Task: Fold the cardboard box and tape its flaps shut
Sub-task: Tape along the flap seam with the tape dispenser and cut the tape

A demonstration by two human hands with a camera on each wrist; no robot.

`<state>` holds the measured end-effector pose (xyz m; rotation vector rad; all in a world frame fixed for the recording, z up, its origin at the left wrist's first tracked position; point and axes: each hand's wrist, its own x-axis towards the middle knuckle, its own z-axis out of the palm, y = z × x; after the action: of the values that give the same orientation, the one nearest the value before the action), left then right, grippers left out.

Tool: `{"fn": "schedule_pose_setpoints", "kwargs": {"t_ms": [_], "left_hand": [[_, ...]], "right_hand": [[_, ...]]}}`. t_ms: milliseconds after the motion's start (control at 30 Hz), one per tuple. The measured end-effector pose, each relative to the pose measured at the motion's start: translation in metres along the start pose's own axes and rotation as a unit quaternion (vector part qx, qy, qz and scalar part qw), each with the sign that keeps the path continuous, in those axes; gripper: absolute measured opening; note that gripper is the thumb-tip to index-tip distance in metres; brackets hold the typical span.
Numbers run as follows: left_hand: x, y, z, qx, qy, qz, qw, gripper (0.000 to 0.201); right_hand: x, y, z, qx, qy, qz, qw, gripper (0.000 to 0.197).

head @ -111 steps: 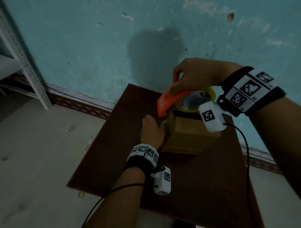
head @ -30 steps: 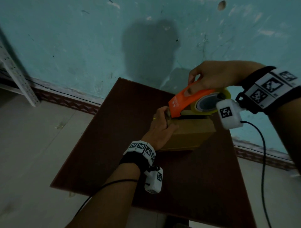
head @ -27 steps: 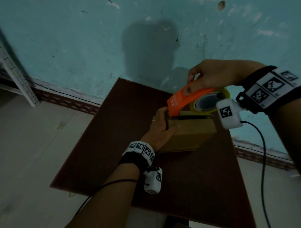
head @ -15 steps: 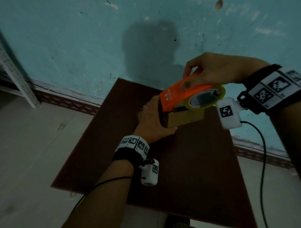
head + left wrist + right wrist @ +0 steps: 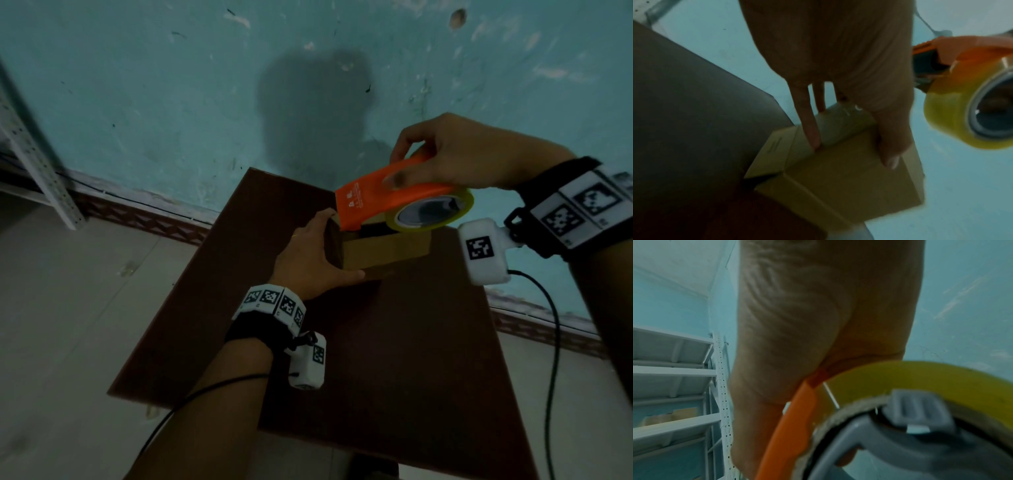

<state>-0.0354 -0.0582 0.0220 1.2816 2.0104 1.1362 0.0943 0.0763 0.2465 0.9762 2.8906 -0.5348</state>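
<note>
A small brown cardboard box lies on the dark brown table, near its far edge. My left hand grips the box's left end, fingers on the end face and thumb along the front side. In the left wrist view the fingers lie over a glossy taped face of the box, and a flap stands slightly ajar at the lower left. My right hand holds an orange tape dispenser with a yellowish tape roll just above the box's top left end. The box top is mostly hidden.
A teal wall rises right behind the table. A white metal shelf rack stands at the far left, also seen in the right wrist view as a shelf rack. Pale floor surrounds the table. Cables hang from both wrists.
The box has been turned and pushed farther back on the table. My left hand moved from its near corner to its left end. The dispenser rose slightly and shifted left.
</note>
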Motion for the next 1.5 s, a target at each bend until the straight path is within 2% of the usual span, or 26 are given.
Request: {"fn": "schedule_pose_setpoints", "kwargs": {"t_ms": [100, 267, 500, 733, 800, 867, 933, 1033, 1100, 1167, 1333, 1500], "left_hand": [[0.001, -0.001, 0.001, -0.033, -0.045, -0.007, 0.998, 0.110], [0.004, 0.000, 0.001, -0.087, -0.052, -0.029, 0.994, 0.110], [0.004, -0.001, 0.007, -0.134, -0.072, -0.038, 0.988, 0.123], [0.007, -0.017, 0.000, -0.200, -0.093, -0.058, 0.974, 0.132], [0.007, -0.021, -0.008, -0.204, -0.105, -0.050, 0.972, 0.125], [0.008, -0.024, -0.014, -0.228, -0.112, -0.037, 0.967, 0.100], [0.008, -0.024, -0.019, -0.281, -0.080, -0.037, 0.956, 0.073], [0.008, -0.023, -0.022, -0.298, -0.014, -0.040, 0.953, 0.048], [0.010, -0.023, -0.020, -0.298, -0.002, -0.041, 0.954, 0.037], [0.012, -0.024, -0.015, -0.294, -0.003, -0.043, 0.955, 0.035], [0.016, -0.025, -0.001, -0.229, -0.027, -0.045, 0.972, 0.051], [0.017, -0.024, 0.009, -0.199, -0.019, -0.052, 0.978, 0.055]], "right_hand": [[0.001, 0.002, 0.002, 0.010, 0.016, -0.002, 1.000, 0.032], [0.000, 0.003, -0.008, 0.070, 0.078, -0.014, 0.994, 0.035], [0.002, -0.003, -0.006, 0.082, 0.050, -0.024, 0.995, 0.041], [0.010, 0.002, 0.002, 0.048, 0.016, 0.002, 0.999, 0.033], [0.013, 0.005, 0.002, 0.036, 0.006, 0.005, 0.999, 0.032], [0.016, 0.005, 0.004, 0.030, -0.010, 0.007, 0.999, 0.031], [0.018, 0.004, 0.006, 0.015, -0.025, 0.004, 1.000, 0.029], [0.022, 0.001, 0.009, -0.005, -0.041, -0.002, 0.999, 0.029], [0.025, -0.001, 0.010, -0.022, -0.046, -0.007, 0.999, 0.030], [0.028, -0.002, 0.011, -0.032, -0.047, -0.012, 0.998, 0.031], [0.030, -0.005, 0.009, -0.041, -0.055, -0.014, 0.998, 0.034], [0.031, -0.007, 0.009, -0.061, -0.059, -0.018, 0.996, 0.032]]}}
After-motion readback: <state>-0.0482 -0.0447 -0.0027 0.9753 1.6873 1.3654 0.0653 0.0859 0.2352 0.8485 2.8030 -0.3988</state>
